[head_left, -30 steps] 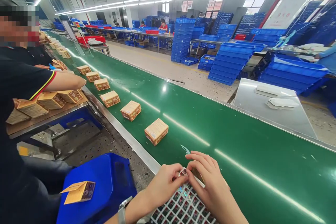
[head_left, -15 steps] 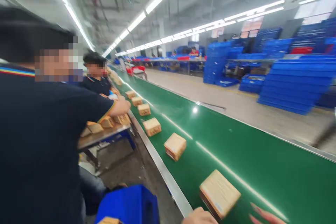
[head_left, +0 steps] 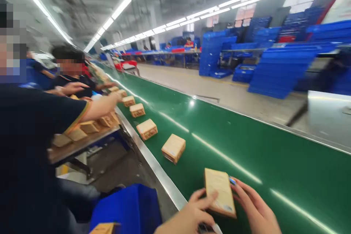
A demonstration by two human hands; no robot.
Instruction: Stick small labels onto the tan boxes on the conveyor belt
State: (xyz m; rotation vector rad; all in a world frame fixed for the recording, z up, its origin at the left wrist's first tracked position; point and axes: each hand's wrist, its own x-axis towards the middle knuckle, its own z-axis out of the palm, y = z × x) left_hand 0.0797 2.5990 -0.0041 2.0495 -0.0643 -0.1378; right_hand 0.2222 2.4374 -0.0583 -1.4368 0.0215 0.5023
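held box: small tan cardboard carton with printed sides (head_left: 220, 193), tipped up on edge at the near side of the belt, gripped between both hands

left hand: the left hand (head_left: 189, 215) comes in from the bottom of the frame, fingers curled onto the carton's left edge and thumb stretched along its lower face, so it's clamped on the box

right hand: the right hand (head_left: 256, 208) is on the other side, fingers spread and pressing the carton's right edge, so it's gripping too. there's a tiny bit of blue poking out between the fingertips and the box, can't tell what it is

belt: long glossy green conveyor belt (head_left: 246, 153) running away into the hall, ceiling lights reflecting off it

other boxes: a row of matching tan cartons sits on the belt's near lane, the closest one (head_left: 173, 148) just beyond the held box, the next (head_left: 147, 128) further up, then more trailing off

co-worker: a person in a black sleeve with striped trim (head_left: 41, 117) stands to the left, arm reaching out toward the belt over a small side table (head_left: 82, 144) loaded with more cartons

bottom left: a blue plastic crate (head_left: 128, 208) beside the belt's metal edge

background: stacks of blue plastic trays (head_left: 282, 69) across the aisle, blurry
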